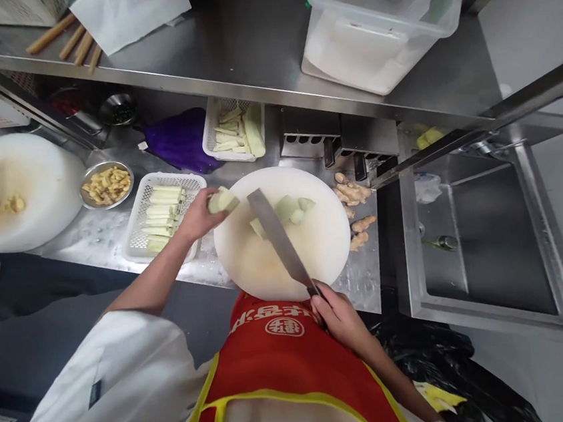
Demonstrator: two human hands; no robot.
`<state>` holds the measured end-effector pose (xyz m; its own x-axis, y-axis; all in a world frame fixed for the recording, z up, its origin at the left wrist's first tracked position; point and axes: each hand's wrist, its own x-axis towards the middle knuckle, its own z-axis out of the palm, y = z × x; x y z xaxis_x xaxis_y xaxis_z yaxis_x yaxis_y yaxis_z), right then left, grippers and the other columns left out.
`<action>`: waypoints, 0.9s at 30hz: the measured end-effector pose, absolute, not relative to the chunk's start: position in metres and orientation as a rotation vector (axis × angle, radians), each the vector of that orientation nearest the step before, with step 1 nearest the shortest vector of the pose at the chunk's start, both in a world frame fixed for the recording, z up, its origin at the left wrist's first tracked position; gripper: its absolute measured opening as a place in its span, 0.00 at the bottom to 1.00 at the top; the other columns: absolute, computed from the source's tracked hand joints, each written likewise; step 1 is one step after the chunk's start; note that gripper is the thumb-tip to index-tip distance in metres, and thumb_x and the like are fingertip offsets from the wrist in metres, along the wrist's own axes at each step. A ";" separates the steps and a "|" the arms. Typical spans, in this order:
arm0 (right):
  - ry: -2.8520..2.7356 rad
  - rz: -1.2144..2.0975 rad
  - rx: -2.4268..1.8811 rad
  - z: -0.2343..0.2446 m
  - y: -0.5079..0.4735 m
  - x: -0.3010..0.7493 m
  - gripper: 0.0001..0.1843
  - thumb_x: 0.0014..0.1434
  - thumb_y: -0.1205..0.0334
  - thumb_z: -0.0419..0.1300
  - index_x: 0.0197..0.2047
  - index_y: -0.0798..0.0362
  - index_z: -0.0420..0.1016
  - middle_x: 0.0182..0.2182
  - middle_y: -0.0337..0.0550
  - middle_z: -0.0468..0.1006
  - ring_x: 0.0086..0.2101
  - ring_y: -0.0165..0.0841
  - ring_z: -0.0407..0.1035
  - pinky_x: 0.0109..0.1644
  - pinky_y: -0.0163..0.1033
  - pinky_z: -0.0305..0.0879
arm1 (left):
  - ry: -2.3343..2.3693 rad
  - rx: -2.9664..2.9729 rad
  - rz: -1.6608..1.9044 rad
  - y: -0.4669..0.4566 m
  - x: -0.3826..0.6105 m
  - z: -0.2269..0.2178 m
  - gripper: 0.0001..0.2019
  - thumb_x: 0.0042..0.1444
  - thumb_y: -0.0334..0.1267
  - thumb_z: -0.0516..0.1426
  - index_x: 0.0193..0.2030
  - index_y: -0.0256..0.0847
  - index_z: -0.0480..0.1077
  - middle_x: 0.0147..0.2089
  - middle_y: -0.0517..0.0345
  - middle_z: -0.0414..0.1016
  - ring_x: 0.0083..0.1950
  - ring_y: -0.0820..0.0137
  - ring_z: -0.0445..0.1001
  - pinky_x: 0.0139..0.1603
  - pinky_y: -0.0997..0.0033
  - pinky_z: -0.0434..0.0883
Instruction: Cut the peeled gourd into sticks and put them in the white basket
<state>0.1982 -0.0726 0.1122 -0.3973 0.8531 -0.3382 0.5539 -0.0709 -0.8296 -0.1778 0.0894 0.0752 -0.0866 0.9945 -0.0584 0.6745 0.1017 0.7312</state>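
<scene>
Shows, on the red apron point(298, 370) at the near edge of the round white chopping board point(246, 261), a row of large pale Chinese characters point(270, 311). Appears upside down, running along that edge of the board, and cannot be read with certainty. Bears also, on the same apron and slightly farther from the board, a round emblem point(284, 327) with smaller Chinese characters inside, too blurred to spell out. Carries a dark tag point(95, 394) on the white sleeve point(141, 360), near left of the board, and a white tag point(142, 146) on the purple cloth point(178, 141), far left of the board, both too small to read.
</scene>
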 end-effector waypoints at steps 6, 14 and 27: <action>-1.603 1.368 -1.747 0.109 -0.089 0.224 0.27 0.72 0.44 0.45 0.61 0.53 0.67 0.26 0.37 0.74 0.24 0.33 0.69 0.32 0.37 0.67 | 1.628 1.805 0.764 0.138 -0.106 0.040 0.28 0.48 0.43 0.68 0.56 0.44 0.68 0.58 0.50 0.74 0.55 0.56 0.75 0.56 0.57 0.73; -1.518 1.421 -1.783 0.100 -0.093 0.245 0.28 0.72 0.42 0.45 0.61 0.54 0.66 0.27 0.38 0.74 0.27 0.35 0.70 0.32 0.38 0.67 | 1.513 1.829 0.744 0.124 -0.111 0.024 0.29 0.56 0.52 0.62 0.61 0.42 0.67 0.63 0.47 0.72 0.61 0.56 0.73 0.63 0.58 0.70; -1.650 1.474 -1.690 0.103 -0.074 0.254 0.28 0.72 0.46 0.45 0.63 0.56 0.66 0.24 0.35 0.72 0.25 0.34 0.69 0.34 0.37 0.68 | 1.547 0.965 1.547 0.115 -0.072 0.004 0.33 0.64 0.66 0.46 0.30 0.40 0.76 0.42 0.48 0.83 0.50 0.60 0.81 0.60 0.57 0.73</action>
<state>0.2545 -0.0735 0.1027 -0.2236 0.8819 -0.4151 0.5115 -0.2563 -0.8201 -0.0721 0.1148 0.0038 -0.4492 0.8934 0.0110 0.0109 -0.0068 0.9999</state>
